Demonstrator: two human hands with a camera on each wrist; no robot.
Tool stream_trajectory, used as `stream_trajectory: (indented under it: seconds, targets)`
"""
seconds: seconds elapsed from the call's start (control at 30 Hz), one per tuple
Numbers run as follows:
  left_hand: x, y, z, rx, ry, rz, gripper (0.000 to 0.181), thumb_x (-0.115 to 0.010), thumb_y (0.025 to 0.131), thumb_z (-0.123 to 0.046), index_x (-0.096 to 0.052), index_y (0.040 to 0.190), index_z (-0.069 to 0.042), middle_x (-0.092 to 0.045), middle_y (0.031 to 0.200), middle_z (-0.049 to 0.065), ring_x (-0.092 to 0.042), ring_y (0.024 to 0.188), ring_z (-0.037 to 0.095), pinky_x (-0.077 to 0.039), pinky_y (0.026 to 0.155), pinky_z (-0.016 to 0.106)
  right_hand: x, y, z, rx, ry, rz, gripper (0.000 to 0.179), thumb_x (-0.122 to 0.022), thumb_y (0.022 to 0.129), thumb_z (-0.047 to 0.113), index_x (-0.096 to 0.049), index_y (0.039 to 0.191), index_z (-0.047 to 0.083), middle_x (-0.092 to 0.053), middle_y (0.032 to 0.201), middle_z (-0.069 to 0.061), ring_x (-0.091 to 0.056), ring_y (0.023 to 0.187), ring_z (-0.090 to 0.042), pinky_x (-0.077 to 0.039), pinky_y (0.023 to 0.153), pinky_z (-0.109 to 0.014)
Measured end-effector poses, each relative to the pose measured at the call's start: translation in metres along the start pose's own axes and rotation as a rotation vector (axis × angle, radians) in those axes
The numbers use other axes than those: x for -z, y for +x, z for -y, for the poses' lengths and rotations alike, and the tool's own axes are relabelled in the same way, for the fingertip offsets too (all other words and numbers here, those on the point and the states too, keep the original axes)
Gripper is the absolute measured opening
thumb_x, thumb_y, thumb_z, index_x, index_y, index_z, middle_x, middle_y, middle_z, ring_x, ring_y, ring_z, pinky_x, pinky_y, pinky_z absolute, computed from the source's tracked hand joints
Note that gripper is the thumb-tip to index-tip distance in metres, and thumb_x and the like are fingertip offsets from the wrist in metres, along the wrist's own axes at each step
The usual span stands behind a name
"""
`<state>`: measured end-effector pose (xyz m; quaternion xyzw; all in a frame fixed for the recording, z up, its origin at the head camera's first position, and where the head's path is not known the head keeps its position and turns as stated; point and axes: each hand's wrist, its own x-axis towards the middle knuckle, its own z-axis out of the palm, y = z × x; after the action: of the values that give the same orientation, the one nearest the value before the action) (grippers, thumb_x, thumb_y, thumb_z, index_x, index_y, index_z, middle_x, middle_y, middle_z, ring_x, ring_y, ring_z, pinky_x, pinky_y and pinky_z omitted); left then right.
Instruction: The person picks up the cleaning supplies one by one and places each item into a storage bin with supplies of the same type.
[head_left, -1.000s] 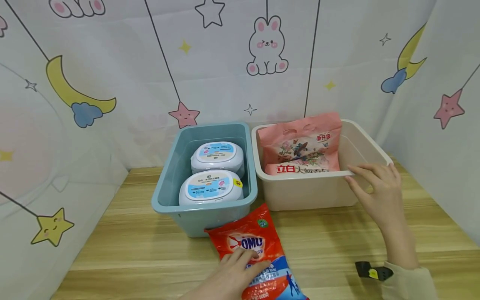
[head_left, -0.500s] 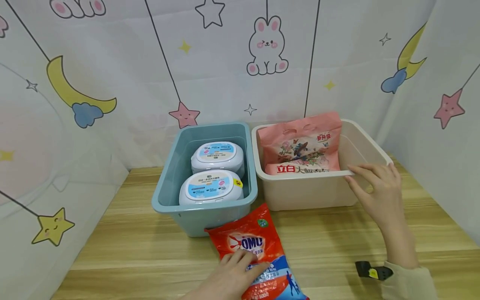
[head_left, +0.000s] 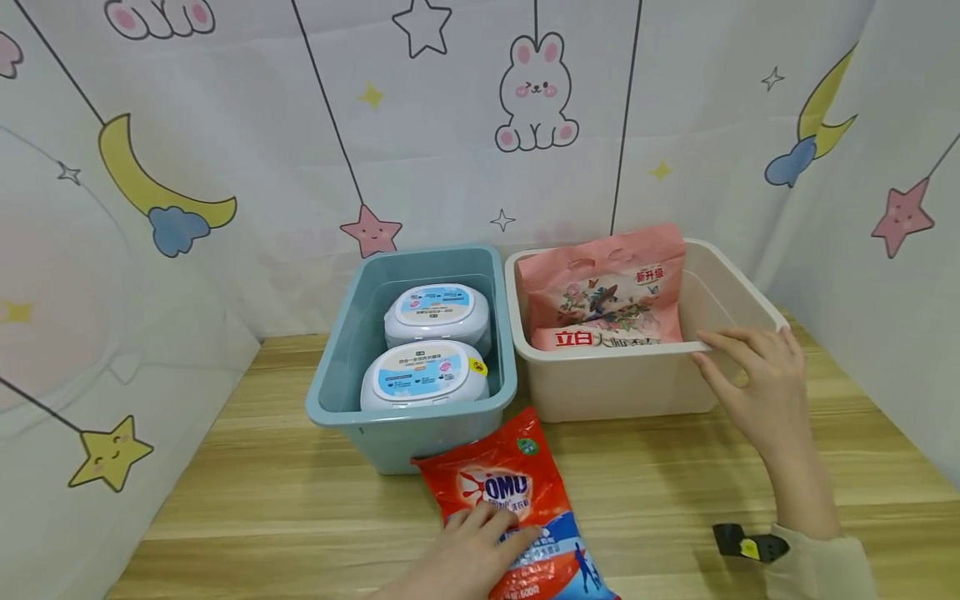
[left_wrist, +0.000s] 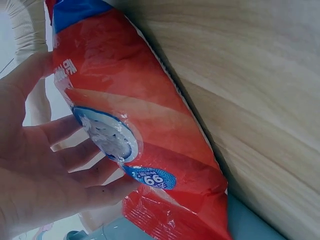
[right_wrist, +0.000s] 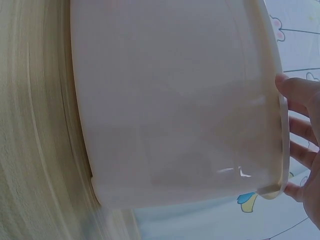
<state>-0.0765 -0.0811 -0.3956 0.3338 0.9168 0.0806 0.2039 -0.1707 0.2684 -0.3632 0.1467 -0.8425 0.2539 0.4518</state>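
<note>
I log no shift over the last second, so handling looks paused: left grip [head_left: 474, 546], fingers loosely spread, resting on the red bag [head_left: 540, 498], which lies on the table [head_left: 292, 517] before the blue bin [head_left: 420, 437]; right grip [head_left: 768, 379] pinching the cream bin [head_left: 615, 385] by its rim.

The shiny red-and-blue OMU bag [head_left: 534, 490] is lying face up, kinda slanted, near side, roughly middle. Cream plastic bin [head_left: 622, 387] sits upright, farther right.

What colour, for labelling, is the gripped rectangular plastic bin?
The bin is cream, clearest in the head view.
</note>
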Motion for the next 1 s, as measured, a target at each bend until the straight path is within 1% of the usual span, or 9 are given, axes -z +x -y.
stream_trajectory:
  seconds: [0.13, 0.27, 0.43, 0.53, 0.67, 0.8, 0.9, 1.0]
  targets:
    - [0.0004, 0.0016, -0.0021, 0.025, -0.02, 0.001, 0.075, -0.066, 0.072, -0.068, -0.043, 0.139, -0.043, -0.052, 0.131, -0.01, -0.045, 0.118, 0.016, -0.051, 0.091, 0.045, 0.0008, 0.0003, -0.001, 0.0, 0.0, -0.005, 0.029, -0.079, 0.07, 0.003, -0.073, 0.099, 0.002, -0.068, 0.096, -0.019, -0.056, 0.097, -0.038, -0.019, 0.114, -0.062]
    - [-0.0006, 0.0035, -0.0024, 0.029, -0.029, 0.002, 0.075, -0.067, 0.072, -0.067, -0.044, 0.139, -0.042, -0.052, 0.132, -0.01, -0.046, 0.117, 0.016, -0.052, 0.09, 0.044, 0.0013, 0.0002, -0.0021, -0.005, 0.0, -0.005, 0.029, -0.079, 0.071, 0.003, -0.073, 0.099, 0.003, -0.068, 0.096, -0.018, -0.056, 0.097, -0.037, -0.019, 0.114, -0.062]
    - [-0.0008, 0.0046, -0.0027, 0.04, -0.057, 0.017, 0.073, -0.069, 0.072, -0.065, -0.045, 0.138, -0.043, -0.053, 0.13, -0.01, -0.047, 0.116, 0.015, -0.055, 0.085, 0.04, 0.0014, -0.0002, -0.0017, -0.006, -0.002, 0.0, 0.03, -0.079, 0.07, 0.003, -0.073, 0.099, 0.003, -0.068, 0.096, -0.018, -0.056, 0.097, -0.037, -0.02, 0.114, -0.061]
    - [-0.0004, 0.0052, -0.0032, 0.049, -0.069, 0.018, 0.072, -0.07, 0.071, -0.064, -0.047, 0.136, -0.043, -0.054, 0.129, -0.011, -0.048, 0.116, 0.015, -0.055, 0.085, 0.041, 0.0009, -0.0001, -0.001, -0.004, -0.005, 0.004, 0.03, -0.079, 0.07, 0.002, -0.073, 0.1, 0.003, -0.068, 0.096, -0.017, -0.056, 0.097, -0.037, -0.02, 0.114, -0.062]
    - [0.0002, 0.0067, -0.0049, 0.061, -0.063, 0.019, 0.071, -0.07, 0.071, -0.064, -0.049, 0.135, -0.043, -0.056, 0.129, -0.011, -0.05, 0.116, 0.017, -0.055, 0.087, 0.043, 0.0003, 0.0003, -0.0004, -0.002, -0.006, 0.007, 0.032, -0.079, 0.069, 0.001, -0.073, 0.1, 0.003, -0.068, 0.096, -0.018, -0.056, 0.097, -0.037, -0.02, 0.114, -0.061]
    - [0.0004, 0.0078, -0.0072, 0.05, -0.034, 0.019, 0.069, -0.067, 0.074, -0.065, -0.05, 0.136, -0.041, -0.057, 0.129, -0.009, -0.052, 0.116, 0.019, -0.055, 0.088, 0.042, 0.0005, 0.0007, -0.0005, -0.003, -0.008, 0.001, 0.032, -0.08, 0.068, 0.001, -0.073, 0.099, 0.003, -0.068, 0.096, -0.018, -0.056, 0.098, -0.038, -0.019, 0.114, -0.061]
    - [0.0005, 0.0079, -0.0083, 0.041, -0.022, 0.013, 0.067, -0.066, 0.076, -0.064, -0.05, 0.136, -0.039, -0.058, 0.129, -0.008, -0.053, 0.115, 0.019, -0.055, 0.086, 0.04, 0.0009, 0.0003, -0.0004, -0.006, -0.008, 0.001, 0.032, -0.079, 0.068, 0.001, -0.073, 0.099, 0.003, -0.068, 0.097, -0.017, -0.056, 0.098, -0.038, -0.019, 0.114, -0.061]
    - [0.0008, 0.0079, -0.0088, 0.05, -0.036, 0.013, 0.066, -0.067, 0.075, -0.063, -0.051, 0.135, -0.039, -0.058, 0.129, -0.009, -0.053, 0.114, 0.019, -0.056, 0.084, 0.039, 0.001, 0.0, -0.0001, -0.008, -0.003, 0.004, 0.031, -0.079, 0.069, 0.002, -0.073, 0.099, 0.003, -0.068, 0.097, -0.017, -0.056, 0.098, -0.038, -0.019, 0.115, -0.061]
